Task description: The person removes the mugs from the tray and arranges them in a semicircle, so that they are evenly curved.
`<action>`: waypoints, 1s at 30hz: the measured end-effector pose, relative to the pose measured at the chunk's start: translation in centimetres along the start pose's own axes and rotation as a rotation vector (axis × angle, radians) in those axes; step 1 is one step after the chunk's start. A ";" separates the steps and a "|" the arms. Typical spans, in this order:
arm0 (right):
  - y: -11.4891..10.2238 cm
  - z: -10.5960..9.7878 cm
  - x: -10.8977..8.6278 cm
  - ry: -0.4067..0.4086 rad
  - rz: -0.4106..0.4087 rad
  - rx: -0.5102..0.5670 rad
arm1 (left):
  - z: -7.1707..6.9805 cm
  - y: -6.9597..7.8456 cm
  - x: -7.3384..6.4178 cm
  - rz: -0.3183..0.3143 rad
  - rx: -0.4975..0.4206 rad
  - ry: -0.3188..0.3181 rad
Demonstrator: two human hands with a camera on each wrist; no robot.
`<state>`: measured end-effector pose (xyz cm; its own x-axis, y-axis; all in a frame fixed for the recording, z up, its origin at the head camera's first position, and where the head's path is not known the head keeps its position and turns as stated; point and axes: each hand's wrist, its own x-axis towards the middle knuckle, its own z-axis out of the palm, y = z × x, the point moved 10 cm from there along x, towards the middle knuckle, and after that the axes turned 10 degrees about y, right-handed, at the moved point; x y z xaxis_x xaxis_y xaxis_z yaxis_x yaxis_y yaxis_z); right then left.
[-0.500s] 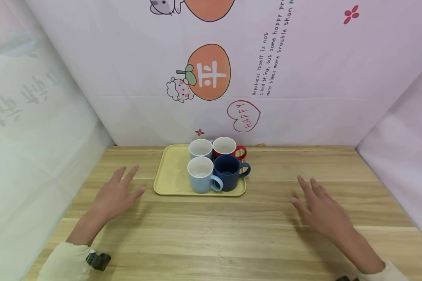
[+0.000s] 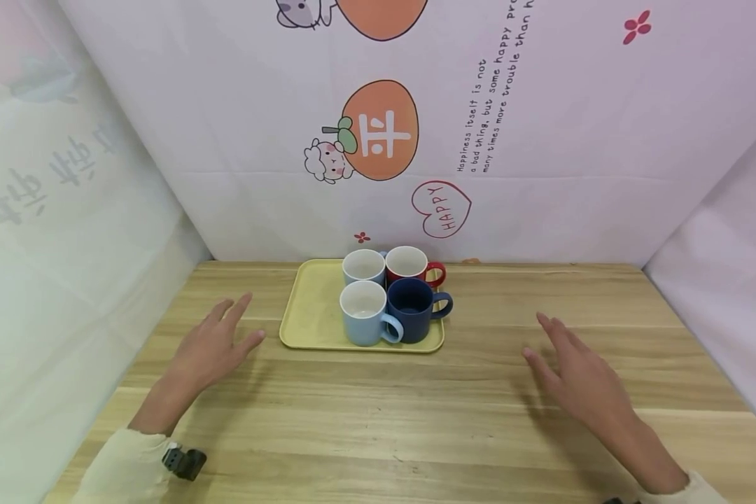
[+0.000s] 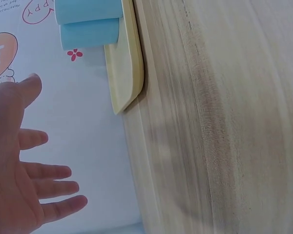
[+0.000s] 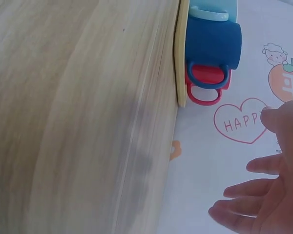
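Observation:
A yellow tray (image 2: 309, 311) lies at the back of the table with mugs grouped on its right side. In front stand a light blue mug (image 2: 364, 325) and a dark blue mug (image 2: 418, 322). Behind them are a second light blue mug (image 2: 363, 264) and a red mug (image 2: 407, 264), both white inside and partly hidden. My left hand (image 2: 208, 350) hovers left of the tray, fingers spread, holding nothing. Well to the right of the mugs, my right hand (image 2: 582, 381) is held over the table, its fingers extended and touching nothing.
The wooden table (image 2: 365, 420) reaches back to a white printed cloth wall (image 2: 542, 210). More white cloth hangs along the left side (image 2: 120, 231) and the right side (image 2: 724, 259). A small black camera (image 2: 185, 463) sits on my left wrist.
The whole head view has shifted slightly, so the scene appears a little further right. Both hands keep nearly the same pose, and the mugs and tray have not moved.

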<state>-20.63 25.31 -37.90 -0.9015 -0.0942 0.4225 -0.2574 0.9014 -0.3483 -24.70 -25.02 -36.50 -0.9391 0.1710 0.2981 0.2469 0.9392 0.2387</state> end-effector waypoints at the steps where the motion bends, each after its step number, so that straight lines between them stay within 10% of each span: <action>1: -0.1 -0.2 0.1 0.020 -0.004 0.006 | 0.0 0.0 0.0 -0.001 -0.004 0.004; 14: -1.4 -1.3 0.5 0.210 -0.059 0.085 | -0.3 0.0 0.0 -0.013 -0.044 0.027; 30: -2.8 -0.7 1.0 0.178 -0.088 0.199 | 0.3 -0.1 0.3 -0.028 -0.056 0.008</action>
<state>-20.54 22.99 -35.98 -0.8020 -0.0768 0.5924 -0.4111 0.7905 -0.4540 -25.07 -24.96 -36.71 -0.9440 0.1423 0.2977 0.2335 0.9256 0.2980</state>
